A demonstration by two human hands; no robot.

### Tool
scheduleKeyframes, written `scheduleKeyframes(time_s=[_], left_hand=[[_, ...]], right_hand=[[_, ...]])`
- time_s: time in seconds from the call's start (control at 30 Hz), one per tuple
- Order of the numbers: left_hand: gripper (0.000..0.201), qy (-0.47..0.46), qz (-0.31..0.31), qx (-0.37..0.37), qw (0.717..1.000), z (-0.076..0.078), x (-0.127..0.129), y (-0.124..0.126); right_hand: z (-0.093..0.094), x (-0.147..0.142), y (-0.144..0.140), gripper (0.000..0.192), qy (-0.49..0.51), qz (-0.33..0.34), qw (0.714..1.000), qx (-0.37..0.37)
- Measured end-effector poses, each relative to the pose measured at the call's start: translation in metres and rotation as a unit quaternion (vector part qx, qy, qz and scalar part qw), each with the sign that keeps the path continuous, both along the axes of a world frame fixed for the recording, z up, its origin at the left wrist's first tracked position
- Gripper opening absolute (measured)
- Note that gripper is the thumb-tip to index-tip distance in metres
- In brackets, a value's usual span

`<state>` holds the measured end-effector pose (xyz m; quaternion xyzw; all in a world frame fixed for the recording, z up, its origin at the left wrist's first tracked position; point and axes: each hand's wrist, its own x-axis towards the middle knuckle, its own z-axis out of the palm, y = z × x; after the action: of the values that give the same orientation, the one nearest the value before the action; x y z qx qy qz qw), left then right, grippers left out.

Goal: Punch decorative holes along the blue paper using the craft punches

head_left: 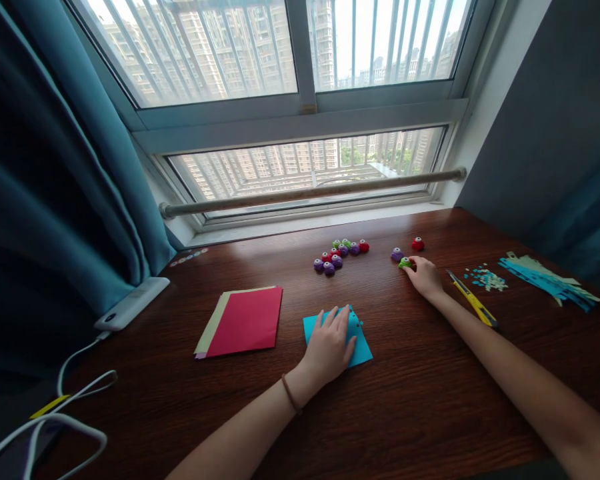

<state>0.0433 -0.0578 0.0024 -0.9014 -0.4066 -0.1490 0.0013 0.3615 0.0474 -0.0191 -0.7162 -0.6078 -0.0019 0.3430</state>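
Note:
My left hand (329, 341) lies flat with its fingers spread on a sheet of blue paper (361, 352), which has small punched holes along its far right edge. Over to the right, the fingers of my right hand (424, 277) are closed around a small green craft punch (405, 263) on the table. Just behind that one stands a purple craft punch (397, 254), and a red craft punch (418, 243) sits farther back. Several more punches (343, 250) in purple, red and green are grouped beyond the blue paper.
A stack of coloured paper (247, 320), red on top, lies at left. Right of my right hand are a yellow utility knife (473, 301) with its blade showing, paper bits (490, 277) and blue and pale green strips (550, 283). A white power bank (133, 303) with cables is far left.

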Motion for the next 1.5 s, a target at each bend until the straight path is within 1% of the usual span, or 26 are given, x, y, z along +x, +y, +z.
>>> scheduleKeyframes(time_s=[0.03, 0.1, 0.17, 0.2, 0.23, 0.27, 0.3, 0.33, 0.4, 0.47, 0.6, 0.8, 0.97, 1.17, 1.33, 1.43, 1.5], left_hand=[[0.058, 0.000, 0.006, 0.001, 1.000, 0.000, 0.000, -0.001], [0.059, 0.000, 0.020, 0.002, 1.000, 0.001, 0.000, -0.002], [0.060, 0.000, 0.036, -0.001, 0.999, 0.002, 0.000, -0.002], [0.060, 0.000, 0.044, -0.002, 0.999, 0.002, 0.000, -0.003], [0.061, 0.000, 0.053, -0.003, 0.999, 0.002, 0.000, -0.003], [0.062, 0.000, 0.061, -0.004, 0.998, 0.002, -0.001, -0.003], [0.063, 0.001, 0.067, -0.003, 0.998, 0.002, -0.001, -0.003], [0.063, 0.001, 0.071, -0.002, 0.997, 0.002, -0.001, -0.002], [0.064, 0.002, 0.073, 0.002, 0.997, 0.001, -0.001, -0.002], [0.063, 0.001, 0.071, 0.006, 0.997, 0.000, -0.001, -0.002], [0.063, 0.000, 0.069, 0.003, 0.998, -0.002, -0.001, -0.002], [0.063, 0.008, 0.075, -0.010, 0.997, 0.000, -0.001, -0.002], [0.063, 0.021, 0.081, -0.021, 0.996, 0.000, 0.000, -0.003], [0.063, 0.023, 0.081, -0.020, 0.996, -0.002, 0.000, -0.002], [0.065, 0.025, 0.082, -0.023, 0.996, -0.003, -0.001, -0.002], [0.066, 0.025, 0.081, -0.024, 0.996, -0.003, -0.001, -0.002], [0.066, 0.025, 0.081, -0.025, 0.996, -0.004, -0.002, -0.002]], right_hand=[[0.002, -0.002, 0.003, 0.021, -0.001, -0.009, 1.000, 0.002], [0.007, -0.010, 0.003, 0.030, -0.002, -0.027, 1.000, 0.014], [0.011, -0.027, -0.006, 0.038, -0.002, -0.019, 0.999, 0.028], [0.013, -0.037, -0.014, 0.037, -0.004, 0.006, 1.000, 0.029], [0.014, -0.049, -0.023, 0.032, -0.005, 0.049, 0.999, 0.023], [0.015, -0.061, -0.034, 0.022, -0.007, 0.107, 0.994, 0.009], [0.016, -0.073, -0.045, 0.012, -0.008, 0.172, 0.985, -0.010], [0.017, -0.083, -0.055, 0.006, -0.008, 0.230, 0.973, -0.028], [0.019, -0.100, -0.072, 0.006, 0.006, 0.315, 0.947, -0.053], [0.022, -0.109, -0.081, 0.008, 0.035, 0.354, 0.932, -0.067], [0.023, -0.112, -0.081, 0.008, 0.071, 0.353, 0.929, -0.080], [0.018, -0.111, -0.078, 0.009, 0.068, 0.355, 0.927, -0.099], [0.019, -0.113, -0.080, 0.010, 0.067, 0.355, 0.927, -0.102], [0.025, -0.115, -0.082, 0.009, 0.020, 0.393, 0.913, -0.110], [0.030, -0.119, -0.084, 0.008, -0.036, 0.405, 0.907, -0.113], [0.035, -0.112, -0.084, 0.010, -0.021, 0.388, 0.915, -0.106], [0.040, -0.099, -0.082, 0.011, 0.010, 0.356, 0.929, -0.102]])
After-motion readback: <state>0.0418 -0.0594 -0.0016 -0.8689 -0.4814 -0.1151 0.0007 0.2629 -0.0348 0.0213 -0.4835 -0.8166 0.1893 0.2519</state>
